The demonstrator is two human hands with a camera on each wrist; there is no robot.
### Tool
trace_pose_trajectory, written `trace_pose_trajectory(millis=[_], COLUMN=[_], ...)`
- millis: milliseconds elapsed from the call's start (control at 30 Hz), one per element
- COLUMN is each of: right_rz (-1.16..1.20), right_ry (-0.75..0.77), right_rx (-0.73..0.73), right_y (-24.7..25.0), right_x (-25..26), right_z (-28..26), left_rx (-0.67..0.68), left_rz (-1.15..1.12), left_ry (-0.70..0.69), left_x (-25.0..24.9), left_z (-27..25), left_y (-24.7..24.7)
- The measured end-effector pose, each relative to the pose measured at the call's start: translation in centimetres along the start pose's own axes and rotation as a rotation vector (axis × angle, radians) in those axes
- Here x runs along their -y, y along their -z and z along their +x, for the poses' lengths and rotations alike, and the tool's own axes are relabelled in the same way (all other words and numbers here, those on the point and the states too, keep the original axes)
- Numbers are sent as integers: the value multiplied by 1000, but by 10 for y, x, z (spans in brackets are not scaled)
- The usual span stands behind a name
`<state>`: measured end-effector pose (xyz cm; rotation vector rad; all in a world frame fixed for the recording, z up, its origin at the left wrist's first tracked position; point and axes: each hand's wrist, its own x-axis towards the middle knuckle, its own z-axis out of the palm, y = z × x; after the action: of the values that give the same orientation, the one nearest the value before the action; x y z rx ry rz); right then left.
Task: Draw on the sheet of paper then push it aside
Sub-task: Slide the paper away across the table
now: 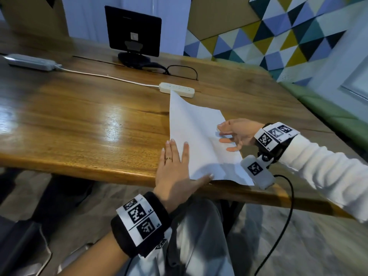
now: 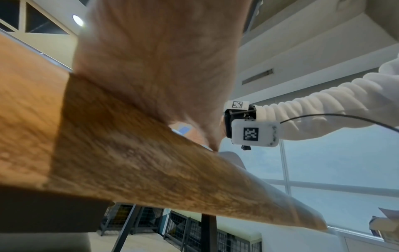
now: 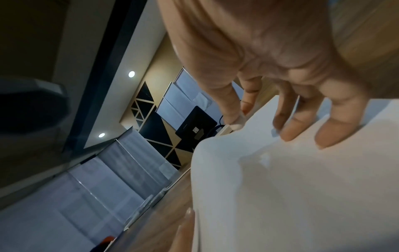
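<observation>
A white sheet of paper [image 1: 199, 136] lies creased on the wooden table [image 1: 89, 116] close to its front edge, its far corner lifted towards a power strip. My left hand [image 1: 175, 162] lies flat at the sheet's left edge, fingers straight, thumb on the near edge. My right hand [image 1: 233, 134] has its fingers spread, their tips resting on the sheet's right side. In the right wrist view the fingertips [image 3: 291, 126] press the paper [image 3: 302, 187]. The left wrist view shows only the palm [image 2: 155, 68] on the table edge [image 2: 108, 153]. No pen is visible.
A cream power strip [image 1: 177, 89] with a white cord lies just beyond the paper. A black monitor [image 1: 133, 30] stands at the back, and a grey box [image 1: 29, 61] sits far left. A green bench [image 1: 328, 110] runs along the right.
</observation>
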<state>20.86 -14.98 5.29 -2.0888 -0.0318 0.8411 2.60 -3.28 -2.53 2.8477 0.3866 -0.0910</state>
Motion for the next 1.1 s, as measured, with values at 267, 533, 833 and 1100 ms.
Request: trace_pose_trajectory(millis=[267, 533, 833, 1100], right_rz=[-32, 29, 118, 58], right_ry=[26, 60, 100, 192], right_rx=[1, 1, 35, -160], right_y=[-3, 1, 7, 30], right_x=[-2, -7, -16, -25], right_z=[6, 6, 4, -7], left_rx=[90, 29, -291, -200], left_rz=[-34, -53, 153, 244], left_ry=[-47, 20, -149, -257], left_x=[-1, -19, -59, -65], left_z=[6, 11, 14, 23], left_y=[6, 3, 3, 10])
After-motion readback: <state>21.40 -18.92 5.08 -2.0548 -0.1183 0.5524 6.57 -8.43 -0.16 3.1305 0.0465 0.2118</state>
